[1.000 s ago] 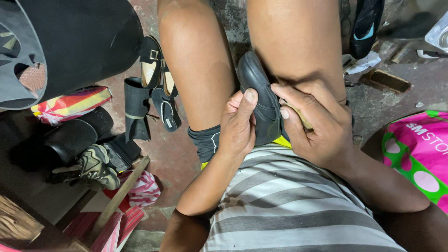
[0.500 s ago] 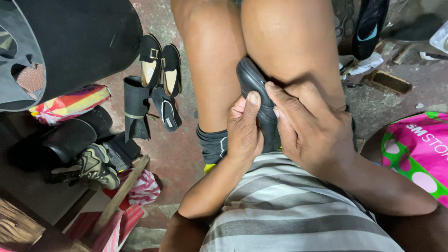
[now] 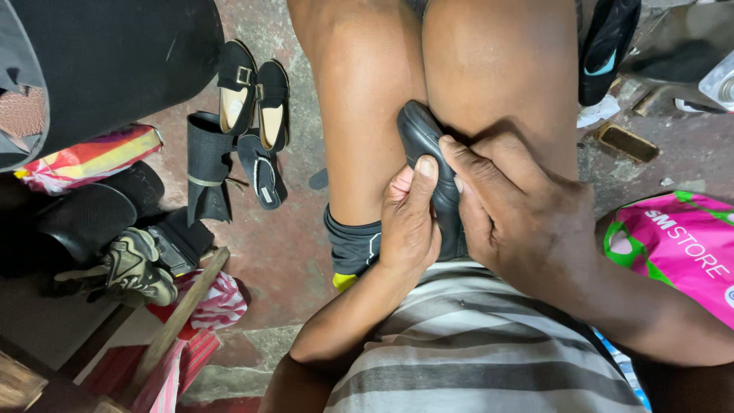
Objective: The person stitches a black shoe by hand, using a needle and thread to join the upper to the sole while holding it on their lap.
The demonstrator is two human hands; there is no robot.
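Observation:
A black shoe (image 3: 425, 141) is wedged between my two bare knees, toe pointing away from me. My left hand (image 3: 409, 222) grips its left side, thumb pressed along the upper. My right hand (image 3: 520, 210) covers the shoe's right side and heel, fingers curled over it. Most of the shoe is hidden under both hands. My striped grey and white shirt (image 3: 474, 344) fills the bottom of the view.
On the reddish floor at left lie a pair of black flat shoes (image 3: 252, 92), a black sandal (image 3: 260, 172) and a worn sneaker (image 3: 134, 268). A wooden stick (image 3: 180, 321) leans at lower left. A pink bag (image 3: 680, 245) sits at right, a black shoe (image 3: 608, 46) at upper right.
My right hand slid up and over the shoe, covering more of it. My left thumb moved further up the upper. The view shifted closer toward my knees.

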